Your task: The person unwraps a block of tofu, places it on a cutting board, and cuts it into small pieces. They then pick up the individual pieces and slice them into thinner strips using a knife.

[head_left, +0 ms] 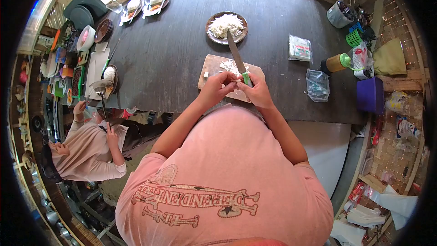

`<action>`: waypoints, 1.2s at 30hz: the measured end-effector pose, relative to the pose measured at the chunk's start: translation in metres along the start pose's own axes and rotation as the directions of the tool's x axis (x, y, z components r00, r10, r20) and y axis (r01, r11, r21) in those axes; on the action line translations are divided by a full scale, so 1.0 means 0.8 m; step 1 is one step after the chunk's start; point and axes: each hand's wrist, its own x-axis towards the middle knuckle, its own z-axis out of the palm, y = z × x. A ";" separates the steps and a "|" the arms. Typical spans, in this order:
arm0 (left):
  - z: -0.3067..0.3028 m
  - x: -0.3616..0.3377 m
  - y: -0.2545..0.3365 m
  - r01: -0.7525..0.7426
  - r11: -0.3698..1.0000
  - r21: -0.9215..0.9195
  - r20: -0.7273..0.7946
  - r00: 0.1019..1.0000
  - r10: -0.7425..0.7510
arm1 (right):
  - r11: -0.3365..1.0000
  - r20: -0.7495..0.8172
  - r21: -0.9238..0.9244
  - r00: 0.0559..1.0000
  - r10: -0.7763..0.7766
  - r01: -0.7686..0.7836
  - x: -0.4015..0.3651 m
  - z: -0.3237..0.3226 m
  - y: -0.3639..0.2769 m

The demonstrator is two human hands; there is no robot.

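My right hand [257,93] is closed around the green handle of a kitchen knife [235,53]. Its broad blade points away from me, the tip overlapping the view of a brown plate [246,31] heaped with white shredded pieces [225,23]. My left hand [217,90] is pinched, its fingertips meeting those of my right hand; whatever is between them is too small to name. Both hands are over the near part of a wooden cutting board [209,66]. On the board lie white cut strips [229,66] and a small white block [206,74] at the left.
Right on the dark table [173,50] are a white packet [300,48], a clear plastic bag [317,85], a green-capped bottle [337,63] and a purple container [369,94]. Two plates of food [156,4] stand far left. A co-worker [93,148] at left holds a ladle [102,92] over a bowl.
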 end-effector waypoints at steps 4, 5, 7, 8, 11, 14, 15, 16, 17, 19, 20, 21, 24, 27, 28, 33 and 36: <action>0.005 0.000 -0.020 0.074 0.954 -0.289 0.032 0.997 -0.068 | 0.998 0.006 0.066 1.000 -0.012 0.011 0.000 -0.003 0.012; 0.005 0.002 -0.027 0.074 0.954 -0.290 0.031 0.997 -0.068 | 0.997 -0.003 0.061 0.999 -0.036 0.036 0.002 -0.002 0.016; 0.002 0.005 -0.033 0.060 0.882 -0.467 0.092 0.996 -0.018 | 0.997 -0.012 0.056 0.998 -0.060 0.061 0.004 -0.001 0.019; 0.001 0.006 -0.036 0.060 0.882 -0.468 0.092 0.996 -0.019 | 0.998 -0.008 0.031 0.998 -0.055 0.055 0.005 0.000 0.020; -0.002 0.005 -0.035 0.093 0.894 -0.438 0.081 0.995 -0.064 | 0.998 -0.002 -0.024 0.999 -0.052 0.052 0.003 0.001 0.020; -0.001 0.003 -0.035 0.088 0.913 -0.398 0.058 0.996 -0.071 | 1.000 0.013 -0.003 1.000 -0.013 0.013 0.001 -0.003 0.015; 0.000 0.001 -0.032 0.075 0.922 -0.379 0.040 0.997 -0.064 | 0.998 0.031 0.047 0.999 0.028 -0.029 0.000 -0.004 0.013; 0.000 0.000 -0.029 0.061 0.931 -0.359 0.022 0.998 -0.057 | 0.998 0.031 0.047 0.999 0.029 -0.031 -0.001 -0.002 0.013; 0.000 0.000 -0.025 0.062 0.931 -0.359 0.022 0.998 -0.058 | 1.000 -0.019 -0.012 1.000 -0.007 0.007 0.000 0.002 0.012; 0.002 -0.002 -0.017 0.082 0.964 -0.252 0.001 0.996 -0.085 | 0.997 -0.068 -0.074 0.997 -0.045 0.040 -0.002 0.007 0.012; 0.002 -0.002 -0.019 0.083 0.964 -0.253 0.001 0.996 -0.085 | 0.979 -0.109 -0.197 0.991 -0.080 0.058 -0.003 0.008 0.011; 0.002 0.000 -0.021 0.100 0.960 -0.260 0.018 0.995 -0.099 | 0.945 -0.143 -0.319 0.982 -0.122 0.071 -0.003 0.008 0.010; 0.002 0.004 -0.028 0.110 0.946 -0.306 0.035 0.994 -0.104 | 0.890 -0.135 -0.426 0.961 -0.240 0.162 -0.002 0.008 0.016; 0.002 0.003 -0.033 0.094 0.934 -0.346 0.032 0.996 -0.088 | 0.886 -0.087 -0.411 0.958 -0.274 0.216 0.000 0.007 0.019; 0.000 0.003 -0.034 0.088 0.934 -0.345 0.029 0.996 -0.083 | 0.885 -0.086 -0.412 0.958 -0.274 0.217 0.001 0.005 0.020; -0.004 -0.004 -0.027 0.068 0.986 -0.154 -0.007 0.998 -0.070 | 0.973 -0.097 -0.230 0.995 -0.033 0.010 0.005 0.003 0.024; -0.007 -0.015 -0.011 0.069 0.996 0.056 -0.045 0.997 -0.066 | 0.939 -0.086 -0.345 0.996 -0.032 0.001 0.004 0.005 0.025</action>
